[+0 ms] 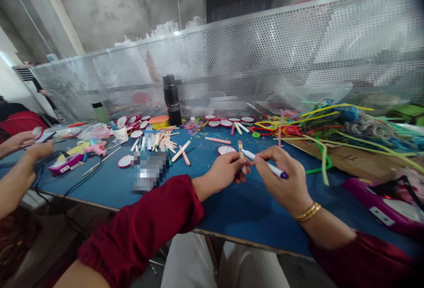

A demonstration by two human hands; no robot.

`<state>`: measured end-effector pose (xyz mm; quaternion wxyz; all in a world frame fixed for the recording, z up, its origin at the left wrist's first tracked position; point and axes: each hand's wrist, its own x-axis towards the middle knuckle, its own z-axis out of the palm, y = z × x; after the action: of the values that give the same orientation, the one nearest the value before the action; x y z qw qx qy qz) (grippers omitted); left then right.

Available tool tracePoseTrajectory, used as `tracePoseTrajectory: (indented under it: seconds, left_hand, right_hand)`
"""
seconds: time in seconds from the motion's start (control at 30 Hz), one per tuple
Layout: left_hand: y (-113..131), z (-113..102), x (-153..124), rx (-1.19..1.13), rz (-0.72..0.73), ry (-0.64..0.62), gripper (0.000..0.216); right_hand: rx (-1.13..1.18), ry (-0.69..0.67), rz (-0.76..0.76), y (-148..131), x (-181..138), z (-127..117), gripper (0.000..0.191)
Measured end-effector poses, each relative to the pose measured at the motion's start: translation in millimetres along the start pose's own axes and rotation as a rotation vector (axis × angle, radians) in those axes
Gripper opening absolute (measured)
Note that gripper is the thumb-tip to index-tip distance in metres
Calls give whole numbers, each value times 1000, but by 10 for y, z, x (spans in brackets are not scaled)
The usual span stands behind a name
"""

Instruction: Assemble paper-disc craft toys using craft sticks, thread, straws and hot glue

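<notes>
Pinched in my left hand [225, 172] is a flat wooden craft stick [240, 150], held nearly upright, with coloured marks near its top. My right hand [281, 175] grips a white marker [270, 167] with a purple end, its tip against or very close to the stick. Just behind my left hand lies a white round disc [226, 150] with a red rim. Farther back, a pinkish stick [217, 140] rests on the blue table [232, 217]. To the left, a pale marker [181, 151] crosses another pink stick [186, 156].
Loose craft sticks [165, 140] and markers lie left of centre, near a black bottle [171, 100]. Tangled pipe cleaners [331, 124] cover cardboard [344, 157] at right. A purple device [380, 206] sits at the right edge. Another person's hands [38, 149] work at far left.
</notes>
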<state>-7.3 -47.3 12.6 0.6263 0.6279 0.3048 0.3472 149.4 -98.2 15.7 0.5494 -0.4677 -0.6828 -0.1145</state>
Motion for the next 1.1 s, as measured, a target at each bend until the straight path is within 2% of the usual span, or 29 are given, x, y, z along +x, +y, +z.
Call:
tracePoseTrajectory:
  seconds: [1.1]
  left_hand:
    - [4,-7,6,18,7,3,16]
  right_hand:
    - [6,-5,12,-2,0,4,15]
